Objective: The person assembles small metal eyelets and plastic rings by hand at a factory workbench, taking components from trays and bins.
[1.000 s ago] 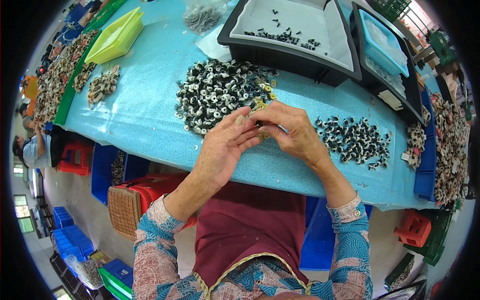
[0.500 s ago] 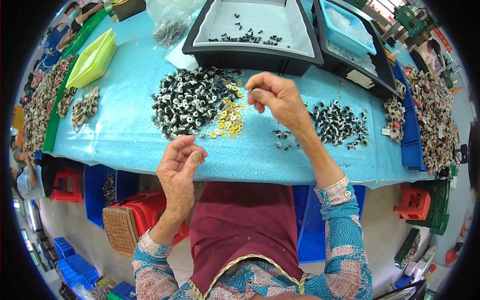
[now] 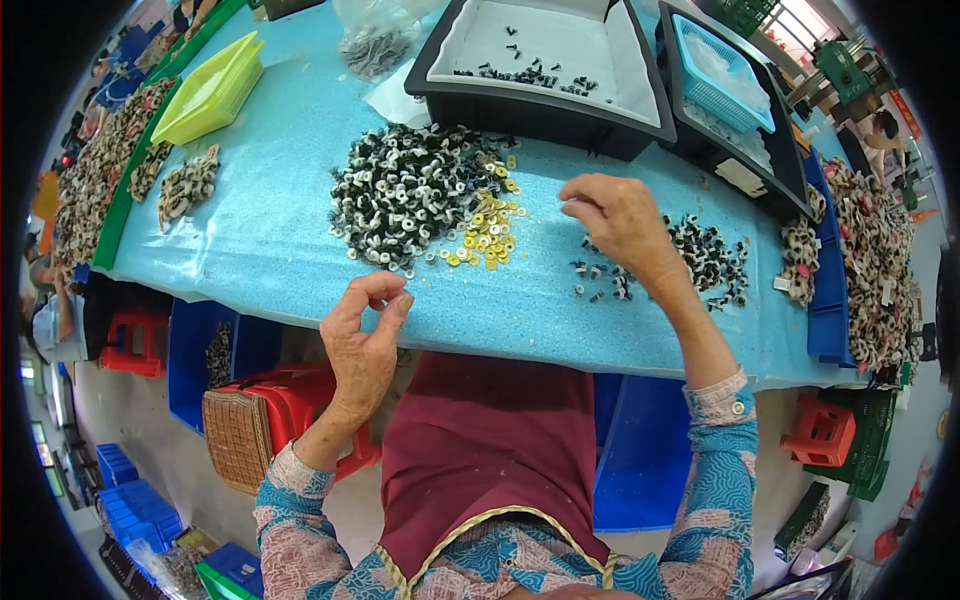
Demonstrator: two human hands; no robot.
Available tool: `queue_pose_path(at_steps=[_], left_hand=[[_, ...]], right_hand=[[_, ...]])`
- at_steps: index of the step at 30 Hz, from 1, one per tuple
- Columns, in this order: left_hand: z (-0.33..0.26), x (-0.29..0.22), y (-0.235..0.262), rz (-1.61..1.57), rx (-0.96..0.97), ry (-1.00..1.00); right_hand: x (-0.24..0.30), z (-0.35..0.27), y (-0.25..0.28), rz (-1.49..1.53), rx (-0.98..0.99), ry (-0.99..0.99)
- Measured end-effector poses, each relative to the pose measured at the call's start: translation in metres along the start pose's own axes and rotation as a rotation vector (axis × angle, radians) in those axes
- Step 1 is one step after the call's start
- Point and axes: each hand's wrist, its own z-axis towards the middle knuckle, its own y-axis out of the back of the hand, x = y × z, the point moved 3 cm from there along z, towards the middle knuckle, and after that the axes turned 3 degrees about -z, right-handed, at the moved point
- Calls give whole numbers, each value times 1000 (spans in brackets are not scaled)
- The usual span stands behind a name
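Left hand (image 3: 362, 335) is pinched shut at the table (image 3: 280, 250) edge – contents can't be made out. Right hand (image 3: 618, 218), fingers curled together, is held over scattered black parts (image 3: 600, 282) – beside the yellow washers (image 3: 485, 232).

Blue-covered table (image 3: 280, 240), red stools (image 3: 822, 432) on pale floor (image 3: 190, 470)

We have one view only, from a wide fisheye camera worn on the person's head, looking steeply down over the maroon apron and patterned sleeves at the light-blue covered table (image 3: 300, 230). It sits close above the work: the left hand (image 3: 362, 345) lies near centre, the right hand (image 3: 620, 215) at about two o'clock. Straight edges bow toward the dark round rim, and the black rectangular plastic tray (image 3: 440, 75) sits at twelve o'clock.
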Motion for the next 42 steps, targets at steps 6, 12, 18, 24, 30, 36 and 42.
queue_pose_path(at_steps=[6, 12, 18, 24, 30, 36, 42], left_hand=[[6, 7, 7, 142, -29, -55], [5, 15, 14, 125, -62, -8], [6, 18, 12, 120, -68, -19], [6, 18, 9, 175, -84, -52], [13, 5, 3, 171, -48, -75], [33, -6, -28, 419, 131, -407], [40, -4, -39, 529, 164, -392]], right_hand=[[10, 33, -44, 178, -90, 89], [24, 48, -55, 106, -23, 122], [23, 40, -52, -10, 79, 100], [19, 37, -50, -16, 93, 114], [22, 40, -48, -122, 173, 68], [25, 32, -38, 3, -52, 176], [25, 14, -24, 431, 62, -25]])
